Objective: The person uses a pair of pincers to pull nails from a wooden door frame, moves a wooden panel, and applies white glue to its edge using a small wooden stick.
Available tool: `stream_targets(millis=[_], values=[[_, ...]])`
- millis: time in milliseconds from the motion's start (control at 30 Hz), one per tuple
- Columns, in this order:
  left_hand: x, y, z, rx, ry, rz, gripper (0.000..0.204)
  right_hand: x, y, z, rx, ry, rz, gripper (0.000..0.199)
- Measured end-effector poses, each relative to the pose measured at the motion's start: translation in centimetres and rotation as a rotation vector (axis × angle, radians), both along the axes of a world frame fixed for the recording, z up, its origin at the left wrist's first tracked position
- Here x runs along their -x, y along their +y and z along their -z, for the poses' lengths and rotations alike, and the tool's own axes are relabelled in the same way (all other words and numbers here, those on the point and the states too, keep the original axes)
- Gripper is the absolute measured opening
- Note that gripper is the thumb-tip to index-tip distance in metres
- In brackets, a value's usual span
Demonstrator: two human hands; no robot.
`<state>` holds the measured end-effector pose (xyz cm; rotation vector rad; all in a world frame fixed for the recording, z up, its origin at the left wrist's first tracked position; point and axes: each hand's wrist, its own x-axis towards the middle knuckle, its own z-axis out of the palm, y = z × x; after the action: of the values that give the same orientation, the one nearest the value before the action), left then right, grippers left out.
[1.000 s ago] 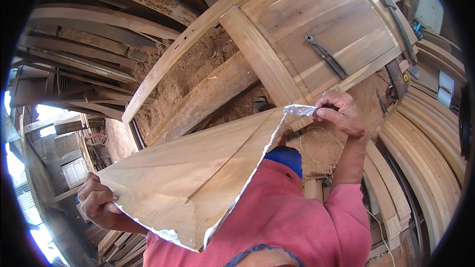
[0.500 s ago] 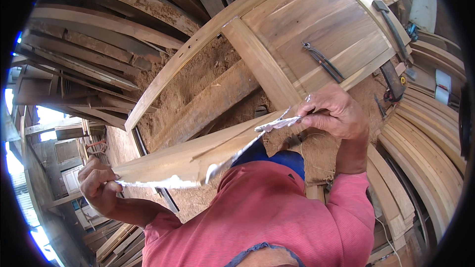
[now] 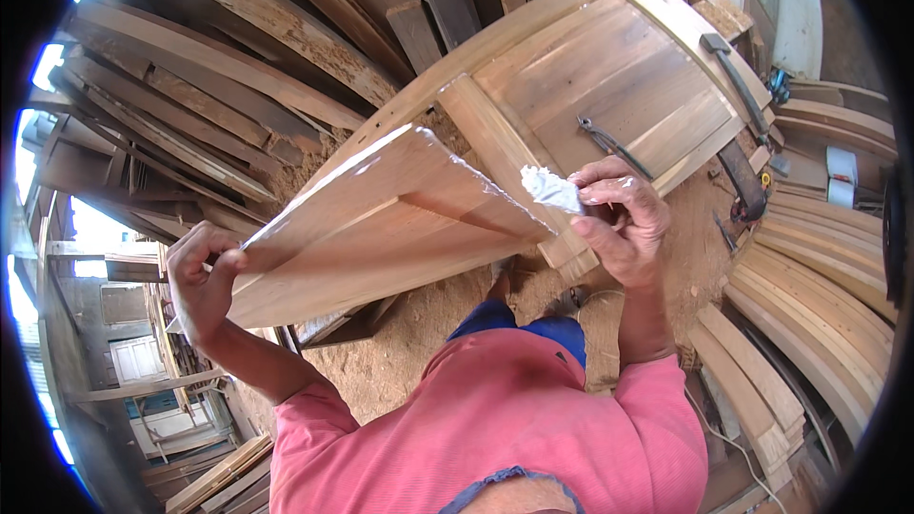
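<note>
My left hand [image 3: 203,271] pinches the left edge of a wide wooden panel [image 3: 381,219], which tilts up in front of me. White paste, probably glue, lines the panel's far and right edges. Between the thumb and fingers of my right hand [image 3: 624,221] is a small flat piece coated in white paste [image 3: 550,188], just beyond the panel's right edge. White smears show on those fingers too. Past the panel lies a wooden door frame [image 3: 495,133] with one panel [image 3: 609,67] fitted at its far end. The raised panel hides much of the frame's near part.
Black-handled pincers [image 3: 617,146] rest on the fitted panel. A dark metal bar clamp [image 3: 738,81] lies across the frame's far end. Stacked planks [image 3: 219,48] fill the left and back; curved boards [image 3: 809,295] are piled at right. Sawdust covers the floor [image 3: 409,352].
The panel has swung up and away from me, turning its glued edges toward the far side. My left hand has risen; my right hand has shifted slightly nearer, still holding the coated piece.
</note>
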<state>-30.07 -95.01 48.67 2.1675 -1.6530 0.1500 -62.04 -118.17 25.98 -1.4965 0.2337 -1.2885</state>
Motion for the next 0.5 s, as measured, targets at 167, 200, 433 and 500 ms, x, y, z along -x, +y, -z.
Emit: stream_targets(millis=[167, 200, 433, 500], values=[[-1.0, -0.6, 0.5, 0.033, 0.068, 0.011, 0.03, -2.9, 0.2, -2.2, 0.179, -0.023, 0.134, 0.029], [-0.8, -0.6, 0.4, 0.036, 0.053, 0.026, 0.03, -3.3, 0.3, -2.6, 0.199, -0.023, 0.144, 0.029], [-0.6, -0.6, 0.1, 0.041, 0.056, 0.028, 0.026, -4.5, -0.6, -1.3, 0.315, 0.08, 0.224, 0.026], [-0.6, -0.6, 0.0, 0.028, 0.055, 0.013, 0.025, -4.2, -0.6, -0.7, 0.287, 0.07, 0.24, 0.029]])
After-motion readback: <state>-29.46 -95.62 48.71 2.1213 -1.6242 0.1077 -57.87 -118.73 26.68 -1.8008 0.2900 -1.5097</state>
